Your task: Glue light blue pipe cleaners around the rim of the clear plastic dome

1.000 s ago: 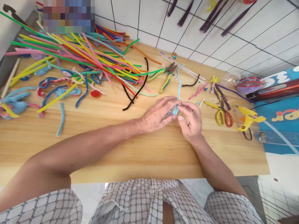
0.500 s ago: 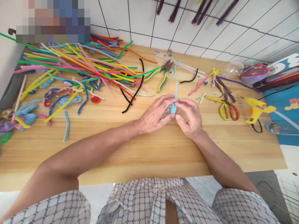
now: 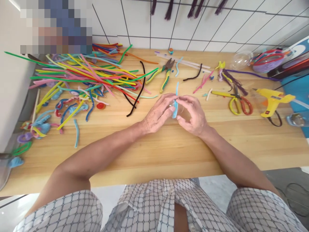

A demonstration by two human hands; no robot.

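Between my two hands, above the middle of the wooden table, is a small clear round plastic piece, partly hidden by the fingers. A light-blue pipe cleaner [image 3: 175,111] runs around it, and its free end sticks up past the fingertips. My left hand [image 3: 159,113] is closed on the left side, its thumb pressed against the blue band. My right hand [image 3: 194,114] curls around the right side, fingertips at the top of the pipe cleaner and thumb low beside it. Beyond the hands lie pliers [image 3: 164,75] with green and yellow handles and a short black pipe cleaner [image 3: 193,77].
A heap of colourful pipe cleaners [image 3: 96,75] spreads over the back left. To the right are scissors [image 3: 238,101], a yellow glue gun [image 3: 271,100] and a clear plastic ball [image 3: 241,60]. A tiled wall [image 3: 137,24] rises behind the wooden table [image 3: 154,158].
The camera view has shifted, so the scene sits differently in the picture. Both hands stay on the clear piece, and the blue band now shows more edge-on.
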